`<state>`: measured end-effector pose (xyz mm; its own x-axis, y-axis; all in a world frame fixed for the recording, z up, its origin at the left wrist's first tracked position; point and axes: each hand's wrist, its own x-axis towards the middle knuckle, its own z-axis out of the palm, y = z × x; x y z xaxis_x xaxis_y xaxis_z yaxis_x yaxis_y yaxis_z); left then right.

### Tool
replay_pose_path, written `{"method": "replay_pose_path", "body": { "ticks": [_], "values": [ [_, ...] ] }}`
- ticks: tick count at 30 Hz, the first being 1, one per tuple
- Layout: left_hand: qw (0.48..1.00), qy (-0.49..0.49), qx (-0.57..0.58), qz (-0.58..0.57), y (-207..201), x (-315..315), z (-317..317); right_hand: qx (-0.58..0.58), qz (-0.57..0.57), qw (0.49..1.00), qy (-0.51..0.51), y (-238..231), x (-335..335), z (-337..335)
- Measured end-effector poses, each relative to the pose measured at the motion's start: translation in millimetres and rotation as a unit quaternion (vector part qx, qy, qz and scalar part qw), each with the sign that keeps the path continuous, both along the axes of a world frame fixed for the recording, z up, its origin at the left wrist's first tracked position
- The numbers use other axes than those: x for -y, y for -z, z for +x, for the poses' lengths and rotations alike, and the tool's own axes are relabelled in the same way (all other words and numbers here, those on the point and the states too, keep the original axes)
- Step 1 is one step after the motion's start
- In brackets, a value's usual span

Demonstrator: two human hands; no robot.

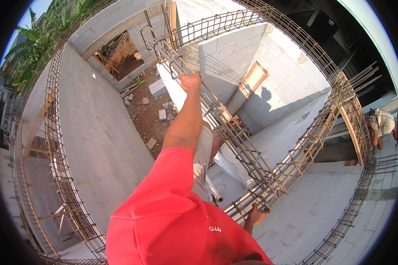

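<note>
And here's the left hand [190, 82] clenched on the rebar cage [241, 143] running along the middle wall [171, 90], likely for balance, while the right hand [256, 215] meets the crossing cage [303, 148] by that wall's closer end (gripping or resting, I can't tell).
</note>
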<state>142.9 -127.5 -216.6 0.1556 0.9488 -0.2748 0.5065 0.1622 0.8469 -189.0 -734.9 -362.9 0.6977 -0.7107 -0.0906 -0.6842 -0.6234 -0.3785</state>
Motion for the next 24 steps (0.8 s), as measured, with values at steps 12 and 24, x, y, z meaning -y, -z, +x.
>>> {"method": "replay_pose_path", "body": {
  "ticks": [12,24],
  "values": [
    [0.997,0.046,-0.056,-0.037,36,-34,31,0.02,0.056,0.997,0.044,-33,-9,5],
    [0.989,0.13,0.052,-0.046,40,-46,21,0.011,0.104,0.993,0.057,-62,-5,10]
  ]
}}
